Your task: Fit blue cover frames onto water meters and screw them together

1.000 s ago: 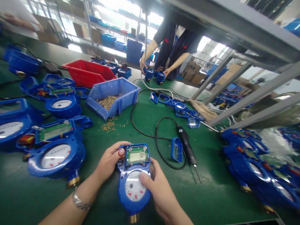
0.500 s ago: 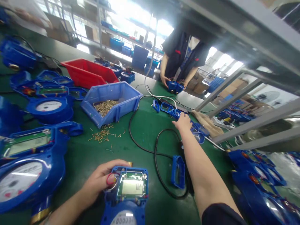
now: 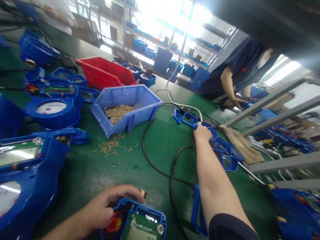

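Note:
My left hand [image 3: 112,203] is closed around the upper side of a blue water meter [image 3: 143,216] at the bottom of the view. The meter's housing is uncovered, showing a green circuit board, a display and red wiring; its lower part is cut off. Out at the far side of the bench, my right hand [image 3: 202,132] has its fingers curled down onto a blue cover frame [image 3: 212,131] in a row of such frames. Its fingertips are partly hidden. Another blue frame [image 3: 197,213] stands beside my right forearm, partly covered by it.
A blue bin [image 3: 132,116] holds brass screws, with loose screws [image 3: 110,146] spilled before it. Behind it is a red bin [image 3: 107,73]. Water meters [image 3: 52,110] crowd the left. A black cable [image 3: 172,180] loops mid-bench. A co-worker [image 3: 237,73] handles parts at far right.
My right hand has gone from spread fingers to curled ones at the row of frames. The water meter in my left hand sits lower in view. The view has shifted, and the co-worker appears farther right.

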